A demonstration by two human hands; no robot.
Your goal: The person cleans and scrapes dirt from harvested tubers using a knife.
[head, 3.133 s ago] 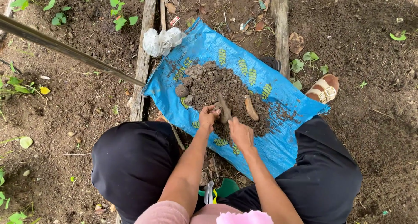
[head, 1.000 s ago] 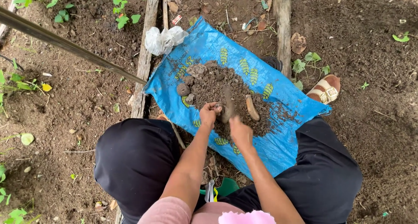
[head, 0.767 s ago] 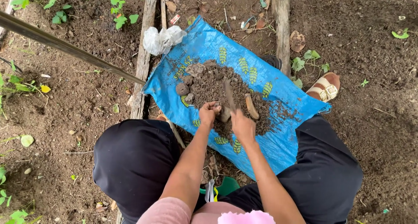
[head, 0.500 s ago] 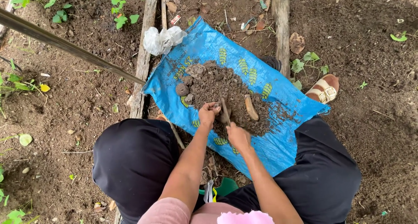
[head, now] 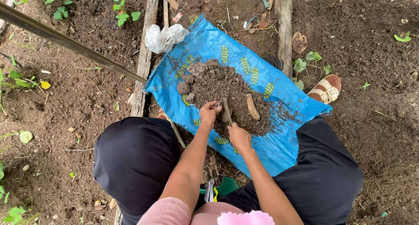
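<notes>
Right hand (head: pixel 239 137) now drawn nearer the body, clenched on the thin dark metal blade (head: pixel 227 111) standing in the brown soil heap (head: pixel 218 83) on the blue woven plastic sack (head: pixel 262 72); left hand (head: pixel 210 112) closed on a soil clod at the heap's edge, as before. Blade tip buried, handle masked by fingers; curved tan piece (head: pixel 252 107) beside hard to identify.

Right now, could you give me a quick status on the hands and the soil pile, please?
Left hand in the soil pile. Right hand gripping a small digging tool. Brown stick-like piece lies beside, on the blue sack.
</notes>
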